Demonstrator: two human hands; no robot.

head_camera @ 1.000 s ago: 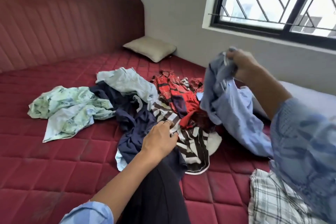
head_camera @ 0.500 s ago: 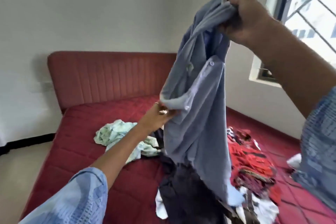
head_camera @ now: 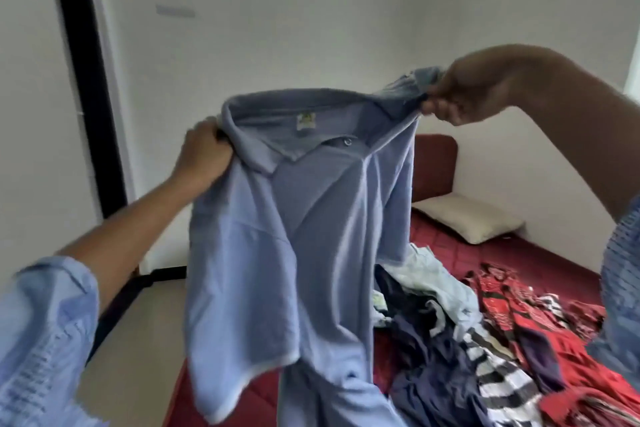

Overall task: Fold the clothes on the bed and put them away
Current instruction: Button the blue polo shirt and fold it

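A light blue polo shirt (head_camera: 294, 253) hangs spread out in front of me, collar up and its label showing. My left hand (head_camera: 202, 152) grips the shirt's left shoulder beside the collar. My right hand (head_camera: 464, 94) grips the other shoulder, bunching the cloth, a little higher up. Below and to the right, a heap of clothes lies on the red quilted bed (head_camera: 440, 243): a navy garment (head_camera: 426, 357), a black-and-white striped piece (head_camera: 498, 381), a red patterned garment (head_camera: 512, 308) and a pale blue one (head_camera: 436, 274). The hanging shirt hides the left part of the heap.
A beige pillow (head_camera: 467, 218) lies at the head of the bed by the red headboard (head_camera: 434, 163). A dark door frame (head_camera: 86, 87) stands at the left, with pale floor (head_camera: 138, 340) beside the bed. White walls are behind.
My left hand has taken hold of the shirt's shoulder and both hands have pulled it open and flat. My view has swung left toward the door.
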